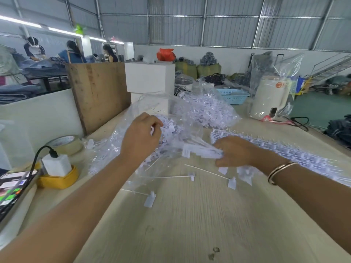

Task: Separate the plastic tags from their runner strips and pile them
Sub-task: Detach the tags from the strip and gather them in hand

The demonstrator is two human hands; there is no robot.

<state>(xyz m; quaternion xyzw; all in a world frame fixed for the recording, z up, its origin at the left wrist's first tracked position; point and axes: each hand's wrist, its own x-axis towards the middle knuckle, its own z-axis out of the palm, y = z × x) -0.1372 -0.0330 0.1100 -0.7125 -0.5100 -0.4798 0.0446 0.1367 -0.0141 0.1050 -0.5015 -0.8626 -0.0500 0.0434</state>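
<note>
The person stands at a pale wooden table (190, 215). The left hand (141, 136) is raised over a clear bag (171, 111) – its fingers are curled, pinching white tags (168, 128) at the bag's mouth. The right hand (235, 151) rests low on the table, fingers closed round a bundle (199, 150) of tags whose thin tails point left. A bracelet (279, 170) sits on the right wrist.

Runner strips (296, 150) with tags attached lie in a long row behind the right forearm, reaching toward the table's right edge. Loose tags (231, 183) lie scattered on the table just in front of both hands – one (150, 200) lies nearest the viewer. More tags fill the far part of the bag.

At the table's left: a tape roll (65, 144), a white charger (56, 166) on a yellow roll (58, 180), and a phone (13, 188). At the far right stand a white kettle (269, 95) under plastic film and a blue basket (233, 95). A wooden board (98, 93) stands behind the bag.
</note>
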